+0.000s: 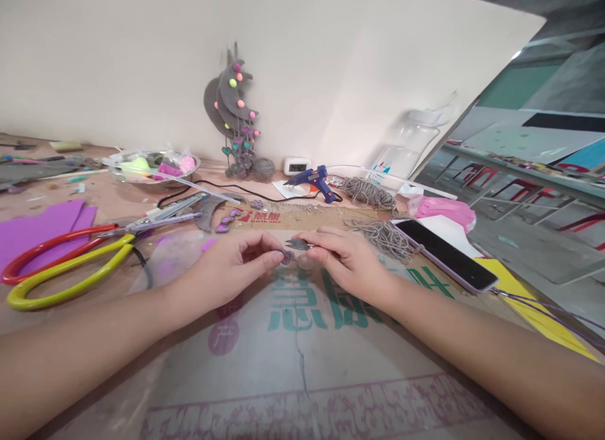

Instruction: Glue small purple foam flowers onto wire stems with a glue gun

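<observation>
Low over a printed sheet, my left hand (248,263) pinches a small purple-and-grey piece (286,256) between thumb and forefinger. Close beside it, my right hand (343,257) has its fingers closed on a small dark grey pointed piece (297,243); its exact kind is too small to tell. The two pieces are nearly touching. Beyond my left hand lie small purple-and-grey shapes (227,220) and a grey felt crescent (208,212). Loose grey yarn (385,237) lies just past my right hand.
Large scissors with red and yellow handles (70,276) lie left, near purple sheets (47,229). A blue glue gun (317,180), clock (297,166) and bowl (151,169) stand behind. A phone (447,254) lies right. A felt moon ornament (234,106) hangs on the wall.
</observation>
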Available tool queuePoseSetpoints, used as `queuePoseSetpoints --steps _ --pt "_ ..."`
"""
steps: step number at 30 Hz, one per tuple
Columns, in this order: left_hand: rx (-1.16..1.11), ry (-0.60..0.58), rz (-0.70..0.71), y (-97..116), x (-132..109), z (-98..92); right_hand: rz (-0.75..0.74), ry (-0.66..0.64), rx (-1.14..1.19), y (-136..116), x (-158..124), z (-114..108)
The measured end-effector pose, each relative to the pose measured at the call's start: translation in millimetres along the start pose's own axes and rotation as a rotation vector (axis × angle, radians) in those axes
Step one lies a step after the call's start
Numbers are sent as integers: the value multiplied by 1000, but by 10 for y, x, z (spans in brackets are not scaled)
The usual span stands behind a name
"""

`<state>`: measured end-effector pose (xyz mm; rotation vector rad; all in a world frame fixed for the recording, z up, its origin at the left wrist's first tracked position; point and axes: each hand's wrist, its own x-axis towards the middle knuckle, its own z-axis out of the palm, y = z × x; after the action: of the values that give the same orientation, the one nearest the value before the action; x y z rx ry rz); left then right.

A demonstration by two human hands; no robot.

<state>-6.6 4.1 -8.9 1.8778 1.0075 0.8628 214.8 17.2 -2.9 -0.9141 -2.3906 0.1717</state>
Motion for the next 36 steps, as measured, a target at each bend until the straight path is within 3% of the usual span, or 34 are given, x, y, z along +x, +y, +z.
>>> queuePoseSetpoints --steps 36 --pt "84 31 -43 27 -27 8 -22 -36 5 0 -2 6"
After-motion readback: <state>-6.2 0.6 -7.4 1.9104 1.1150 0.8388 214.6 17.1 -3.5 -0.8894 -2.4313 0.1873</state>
